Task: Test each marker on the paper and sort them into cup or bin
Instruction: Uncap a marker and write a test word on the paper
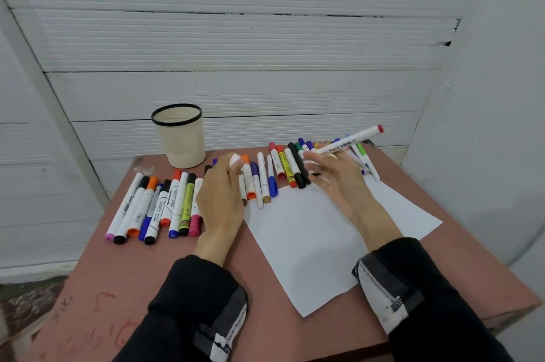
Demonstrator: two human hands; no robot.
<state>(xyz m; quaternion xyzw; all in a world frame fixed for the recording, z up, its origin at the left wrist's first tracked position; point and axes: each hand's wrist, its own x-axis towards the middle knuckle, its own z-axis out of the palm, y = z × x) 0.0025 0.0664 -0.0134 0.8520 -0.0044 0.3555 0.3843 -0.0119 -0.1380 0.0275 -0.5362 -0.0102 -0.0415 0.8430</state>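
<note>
My right hand [336,178] pinches a white marker with a red end [351,142] and holds it level above the right group of markers [290,165], beyond the far edge of the blank white paper [309,240]. My left hand [221,199] lies palm down over the middle of the marker row, fingers loosely bent, and a white patch shows at one fingertip. It grips nothing that I can see. More capped markers [156,208] lie side by side at the left. A beige mesh cup [178,137] with a black rim stands empty behind them.
Everything sits on a small reddish table [132,288] against a white ribbed wall. The table's right edge runs close to the paper's corner. No bin is in view.
</note>
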